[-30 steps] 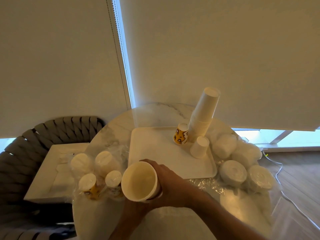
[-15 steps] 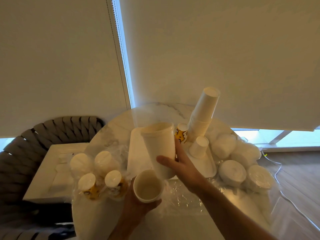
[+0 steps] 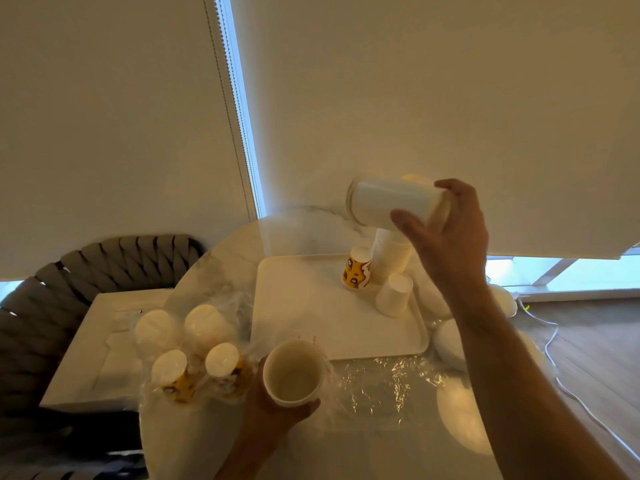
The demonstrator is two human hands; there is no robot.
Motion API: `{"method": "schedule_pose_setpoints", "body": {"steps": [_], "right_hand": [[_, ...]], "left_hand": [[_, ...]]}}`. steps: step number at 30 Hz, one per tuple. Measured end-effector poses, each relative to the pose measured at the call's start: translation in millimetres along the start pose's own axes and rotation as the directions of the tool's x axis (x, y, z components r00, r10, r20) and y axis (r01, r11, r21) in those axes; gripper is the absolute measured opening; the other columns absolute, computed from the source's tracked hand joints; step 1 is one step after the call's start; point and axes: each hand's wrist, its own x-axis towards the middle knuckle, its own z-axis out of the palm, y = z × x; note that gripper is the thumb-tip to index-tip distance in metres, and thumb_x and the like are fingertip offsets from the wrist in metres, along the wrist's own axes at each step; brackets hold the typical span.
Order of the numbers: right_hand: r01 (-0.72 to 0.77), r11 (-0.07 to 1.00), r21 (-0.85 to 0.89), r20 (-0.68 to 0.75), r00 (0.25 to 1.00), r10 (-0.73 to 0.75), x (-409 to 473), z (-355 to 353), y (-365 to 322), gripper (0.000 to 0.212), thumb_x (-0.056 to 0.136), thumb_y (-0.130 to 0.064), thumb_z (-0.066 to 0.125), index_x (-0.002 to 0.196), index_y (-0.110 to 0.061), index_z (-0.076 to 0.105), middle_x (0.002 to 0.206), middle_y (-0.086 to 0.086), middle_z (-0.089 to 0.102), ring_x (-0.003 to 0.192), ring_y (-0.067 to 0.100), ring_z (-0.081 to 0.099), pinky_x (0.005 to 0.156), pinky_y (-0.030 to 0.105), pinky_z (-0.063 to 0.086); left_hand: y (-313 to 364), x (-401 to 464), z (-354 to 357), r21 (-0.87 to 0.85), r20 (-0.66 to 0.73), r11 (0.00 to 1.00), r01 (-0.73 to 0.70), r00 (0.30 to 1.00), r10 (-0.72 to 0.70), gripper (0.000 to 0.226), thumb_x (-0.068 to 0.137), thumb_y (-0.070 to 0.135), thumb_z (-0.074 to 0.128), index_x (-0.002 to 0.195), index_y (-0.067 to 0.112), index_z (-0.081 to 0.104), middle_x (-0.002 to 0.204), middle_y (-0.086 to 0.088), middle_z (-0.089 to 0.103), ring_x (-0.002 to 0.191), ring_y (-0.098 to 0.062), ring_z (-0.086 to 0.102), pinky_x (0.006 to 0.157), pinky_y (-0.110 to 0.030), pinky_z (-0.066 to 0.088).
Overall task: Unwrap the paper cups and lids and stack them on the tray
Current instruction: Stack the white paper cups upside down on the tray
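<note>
We hold a white paper cup (image 3: 393, 206) sideways above the tall stack of white cups (image 3: 389, 258).

Its long axis runs level, mouth toward nine o'clock, base in our right hand (image 3: 446, 233), whose fingers curl round it, arm raised. Our left hand (image 3: 273, 407) grips an upright cream cup (image 3: 293, 372) at six o'clock of the white rectangular tray (image 3: 311, 317). The tray sits on a round marble table (image 3: 363, 441) under pale roller blinds (image 3: 415, 81).

2 hands (image 3: 446, 237); 1 tray (image 3: 304, 306); 4 wrapped cup stacks (image 3: 194, 351); 1 chair (image 3: 69, 271).
</note>
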Motion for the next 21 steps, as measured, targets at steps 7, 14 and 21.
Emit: {"method": "schedule_pose_setpoints", "body": {"steps": [7,14,21], "right_hand": [[0.197,0.956,-0.219,-0.088,0.971,-0.220,30,-14,-1,0.075,0.071,-0.029,0.087,0.135,-0.014,0.048,0.128,0.004,0.059,0.113,0.022,0.054,0.088,0.017,0.037],[0.228,0.913,-0.338,0.013,0.971,-0.238,54,-12,3,0.081,0.076,-0.008,0.083,0.147,-0.022,0.047,0.141,0.011,0.046,0.122,0.027,0.052,0.094,0.021,0.038],[0.293,0.855,-0.428,0.155,0.956,-0.250,86,-11,11,0.080,0.074,0.014,0.069,0.144,-0.019,0.050,0.144,0.011,0.044,0.123,0.033,0.053,0.097,0.038,0.048]], "left_hand": [[1,0,1,0.003,-0.008,1.000,-0.020,1.000,0.020,0.093,0.032,0.050,0.097,0.116,0.037,0.059,0.114,0.016,0.067,0.103,-0.004,0.064,0.088,-0.022,0.054],[-2,0,1,0.015,-0.025,0.998,-0.053,0.998,0.053,0.088,0.035,0.038,0.096,0.114,0.047,0.059,0.116,0.012,0.068,0.103,-0.007,0.065,0.087,-0.021,0.053],[-4,0,2,-0.018,-0.011,1.000,-0.015,1.000,0.015,0.090,0.035,0.030,0.095,0.118,0.027,0.059,0.115,0.009,0.068,0.101,-0.008,0.066,0.087,-0.024,0.055]]}}
